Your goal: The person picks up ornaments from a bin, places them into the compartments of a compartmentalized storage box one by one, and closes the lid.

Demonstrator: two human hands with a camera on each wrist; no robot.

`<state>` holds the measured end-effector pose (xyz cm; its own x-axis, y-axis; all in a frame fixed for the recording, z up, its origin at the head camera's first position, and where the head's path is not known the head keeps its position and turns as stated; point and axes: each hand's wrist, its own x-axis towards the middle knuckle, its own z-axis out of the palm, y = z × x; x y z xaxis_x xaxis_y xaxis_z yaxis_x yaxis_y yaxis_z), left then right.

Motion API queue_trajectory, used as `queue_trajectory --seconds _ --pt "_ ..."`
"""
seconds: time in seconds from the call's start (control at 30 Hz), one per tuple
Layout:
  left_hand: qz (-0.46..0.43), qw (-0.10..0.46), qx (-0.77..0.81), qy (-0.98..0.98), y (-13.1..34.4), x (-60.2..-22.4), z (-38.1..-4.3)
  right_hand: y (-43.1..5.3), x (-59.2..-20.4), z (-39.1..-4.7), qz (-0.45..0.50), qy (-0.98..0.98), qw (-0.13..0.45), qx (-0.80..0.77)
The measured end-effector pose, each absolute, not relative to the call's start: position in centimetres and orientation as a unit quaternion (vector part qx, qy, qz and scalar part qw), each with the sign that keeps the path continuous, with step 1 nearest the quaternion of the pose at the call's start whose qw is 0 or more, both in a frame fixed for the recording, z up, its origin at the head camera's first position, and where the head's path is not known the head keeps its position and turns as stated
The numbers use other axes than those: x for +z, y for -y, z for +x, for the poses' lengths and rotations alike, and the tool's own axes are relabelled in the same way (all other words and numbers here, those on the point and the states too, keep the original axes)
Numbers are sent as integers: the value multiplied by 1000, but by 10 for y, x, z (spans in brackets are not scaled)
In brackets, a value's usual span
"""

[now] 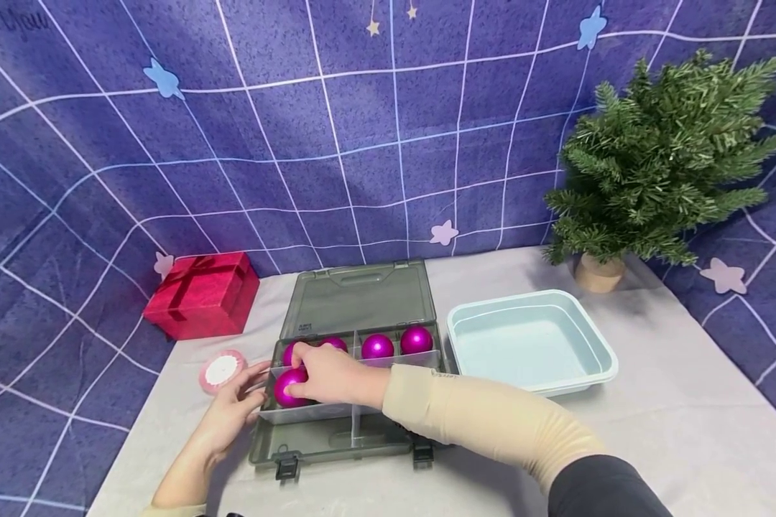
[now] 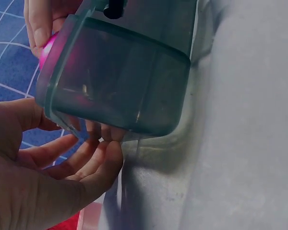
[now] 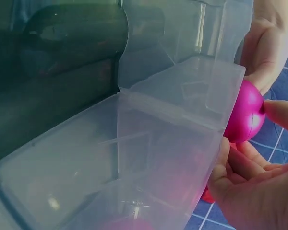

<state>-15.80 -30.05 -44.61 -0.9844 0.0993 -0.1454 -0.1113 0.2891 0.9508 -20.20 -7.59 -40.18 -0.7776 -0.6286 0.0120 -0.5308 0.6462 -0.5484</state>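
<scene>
A smoky grey plastic organizer box point(image 1: 307, 445) lies with its lid point(image 1: 358, 301) folded back, and clear dividers split its inside. My right hand point(image 1: 339, 373) reaches into the left side and pinches a shiny magenta ball point(image 1: 287, 390) in the middle row; in the right wrist view the ball point(image 3: 247, 115) shows past a clear divider, thumb point(image 3: 281, 112) on it. Several more magenta balls point(image 1: 378, 346) sit in the back row. My left hand point(image 1: 226, 416) rests at the box's left side, its fingers point(image 2: 103, 170) loosely bent against the wall.
A pale blue basin point(image 1: 530, 337) stands right of the box. Behind it at the right is a small artificial fir tree point(image 1: 659, 158) on a wooden base. A red gift box point(image 1: 200, 294) and a pink ribbon roll point(image 1: 223, 370) are at the left. A blue gridded cloth hangs behind.
</scene>
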Motion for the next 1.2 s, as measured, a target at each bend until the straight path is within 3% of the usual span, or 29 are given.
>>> queue_trajectory --seconds 0.23,0.5,0.7,1.03,1.2 --pt "-4 90 598 -796 301 -448 -157 81 -405 -203 -350 -907 69 -223" --pt "5 87 612 -786 301 -449 -157 81 -402 -199 -346 -915 92 -188" --pt "-15 89 607 -789 301 -447 -157 68 -395 -204 -352 -891 122 -259" --pt "47 23 631 -774 318 -407 -181 -13 -346 -214 -288 -798 207 -488" --pt "83 34 675 -732 323 -382 -208 -70 -320 -237 -215 -708 255 -622"
